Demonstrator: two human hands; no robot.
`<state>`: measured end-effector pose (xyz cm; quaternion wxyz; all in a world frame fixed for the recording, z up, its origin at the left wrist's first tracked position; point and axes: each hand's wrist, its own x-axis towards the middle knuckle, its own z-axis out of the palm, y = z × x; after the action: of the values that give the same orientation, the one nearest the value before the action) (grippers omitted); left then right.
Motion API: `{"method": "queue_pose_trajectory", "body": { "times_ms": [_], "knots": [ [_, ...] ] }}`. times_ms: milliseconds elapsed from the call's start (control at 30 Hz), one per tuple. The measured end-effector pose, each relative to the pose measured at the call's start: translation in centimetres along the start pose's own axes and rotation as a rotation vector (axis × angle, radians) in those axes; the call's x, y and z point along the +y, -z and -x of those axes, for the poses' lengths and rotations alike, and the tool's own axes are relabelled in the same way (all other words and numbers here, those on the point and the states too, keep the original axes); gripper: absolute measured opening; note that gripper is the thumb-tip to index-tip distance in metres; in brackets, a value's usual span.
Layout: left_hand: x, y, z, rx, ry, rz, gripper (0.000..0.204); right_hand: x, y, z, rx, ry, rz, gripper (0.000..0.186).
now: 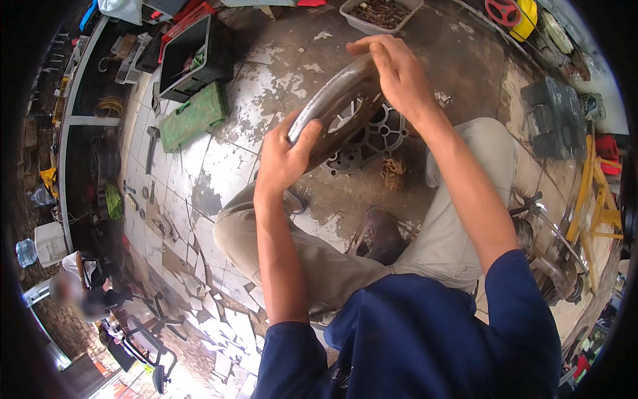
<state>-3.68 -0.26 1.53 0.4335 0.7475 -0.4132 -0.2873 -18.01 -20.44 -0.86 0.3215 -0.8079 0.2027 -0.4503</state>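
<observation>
A large, dull-grey round metal wheel (335,100) with a thick rim and openings in its face is held tilted above the floor. My left hand (286,153) grips its near left edge, with the thumb over the rim. At the far right edge, my right hand (397,73) is closed round the rim; part of its fingers is hidden. Below and partly behind the wheel lies a cast metal housing (379,136) with several holes. A tangle of brownish fibre (393,173) is beside the housing, between my legs.
A green case (193,118) and a black crate (199,63) lie to the left, near a hammer (152,143). A tub of small metal parts (380,30) stands ahead. On the right are a dark toolbox (553,118) and a yellow stand (601,206). Another person (90,292) sits far left.
</observation>
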Motion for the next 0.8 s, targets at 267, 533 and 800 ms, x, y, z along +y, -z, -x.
{"method": "queue_pose_trajectory", "body": {
  "times_ms": [267,533,800],
  "knots": [
    [0.5,0.0,0.1,0.004,0.061,0.033,0.050,1.2,-0.4,-0.4,0.067,-0.010,0.009,0.042],
    [-0.5,0.7,0.1,-0.077,0.106,0.026,0.052,1.7,-0.2,-0.3,0.039,0.042,0.000,0.050],
    [0.1,-1.0,0.7,0.125,-0.062,0.047,0.047,0.5,0.5,-0.2,-0.004,0.137,0.092,0.025]
  ]
}}
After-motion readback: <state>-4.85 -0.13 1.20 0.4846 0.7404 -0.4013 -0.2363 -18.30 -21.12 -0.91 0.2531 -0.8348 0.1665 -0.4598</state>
